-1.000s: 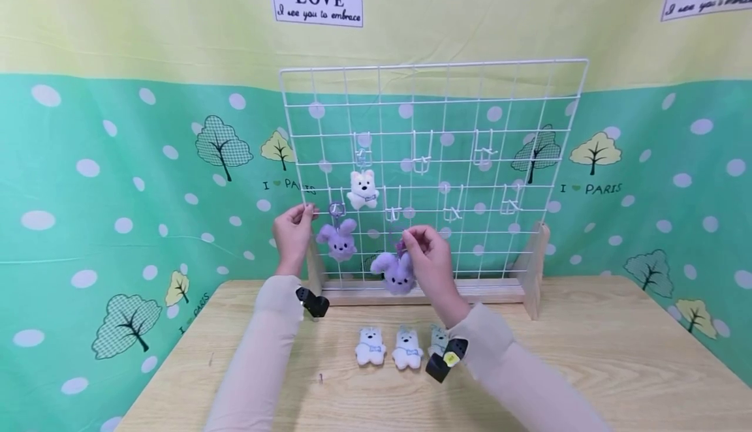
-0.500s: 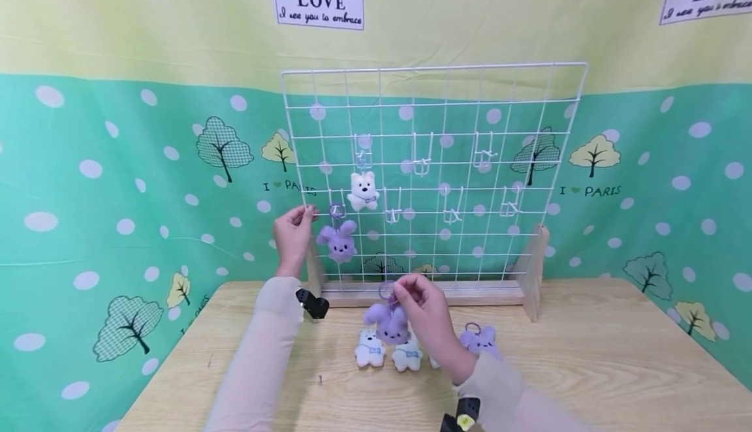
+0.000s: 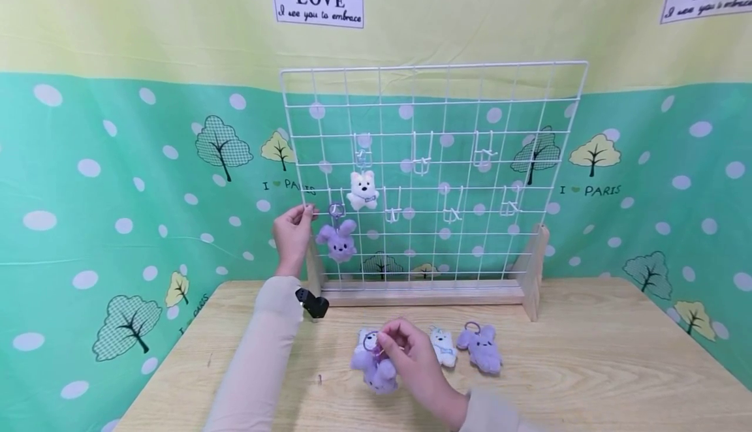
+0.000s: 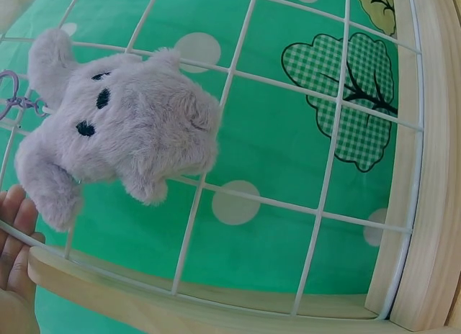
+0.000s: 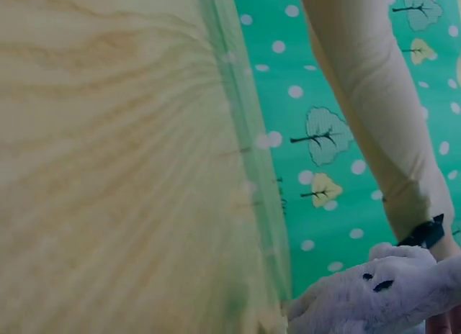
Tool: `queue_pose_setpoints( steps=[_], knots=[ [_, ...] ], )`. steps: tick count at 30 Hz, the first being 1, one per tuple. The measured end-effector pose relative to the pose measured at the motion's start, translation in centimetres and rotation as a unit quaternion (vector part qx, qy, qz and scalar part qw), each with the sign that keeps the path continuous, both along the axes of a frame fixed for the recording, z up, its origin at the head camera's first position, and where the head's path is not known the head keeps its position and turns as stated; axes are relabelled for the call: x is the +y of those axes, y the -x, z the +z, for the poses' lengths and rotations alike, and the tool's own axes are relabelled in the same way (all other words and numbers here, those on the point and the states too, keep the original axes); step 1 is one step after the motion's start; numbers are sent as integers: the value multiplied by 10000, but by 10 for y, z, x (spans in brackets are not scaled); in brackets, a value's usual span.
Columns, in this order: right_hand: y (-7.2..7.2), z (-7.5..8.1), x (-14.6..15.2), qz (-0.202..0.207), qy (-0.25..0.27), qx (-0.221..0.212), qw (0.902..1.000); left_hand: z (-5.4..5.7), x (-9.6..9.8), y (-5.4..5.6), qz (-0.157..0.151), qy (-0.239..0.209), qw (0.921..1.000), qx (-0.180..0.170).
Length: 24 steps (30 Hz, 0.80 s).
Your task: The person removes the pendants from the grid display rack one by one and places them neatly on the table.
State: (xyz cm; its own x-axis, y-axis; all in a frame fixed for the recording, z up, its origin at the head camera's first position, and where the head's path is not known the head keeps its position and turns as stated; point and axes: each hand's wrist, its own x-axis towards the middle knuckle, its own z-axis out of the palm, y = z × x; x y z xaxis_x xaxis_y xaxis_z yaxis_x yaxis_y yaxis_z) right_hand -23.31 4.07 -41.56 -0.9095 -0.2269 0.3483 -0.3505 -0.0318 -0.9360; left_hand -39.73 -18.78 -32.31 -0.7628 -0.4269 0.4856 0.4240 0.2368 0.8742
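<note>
My left hand [image 3: 294, 236] grips the left edge wire of a white wire grid [image 3: 435, 65]; its fingers show at the lower left of the left wrist view. Close beside it, a purple plush bunny keychain [image 3: 339, 241] hangs by its ring from a hook, its fur large in the left wrist view. My right hand [image 3: 417, 367] pinches a second purple bunny keychain [image 3: 378, 376] near its ring, low over the table front. This bunny overlaps a white bear keychain [image 3: 369, 337]. In the right wrist view the held bunny [image 5: 367, 298] fills the lower right corner.
A white bear keychain [image 3: 363, 190] hangs on an upper-row hook. Several bare hooks [image 3: 452, 212] stand to its right. On the table lie another white bear [image 3: 443, 347] and a purple bunny [image 3: 482, 350]. Wooden feet [image 3: 533, 272] support the grid.
My right hand has come down and toward me from below the grid's hooks, carrying the bunny to the table front. The purple bunny lying at right has come into view. My left hand stays put.
</note>
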Motion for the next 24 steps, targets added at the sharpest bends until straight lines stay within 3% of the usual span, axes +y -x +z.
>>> queue_pose_setpoints(
  steps=[10,24],
  knots=[
    [-22,-15,-4,1009,153,-655,9926,-1,1,0,43,55,10000,63],
    [-26,-21,-8,1519,421,-833,9840,0,1,2,97,73,9999,119]
  ],
)
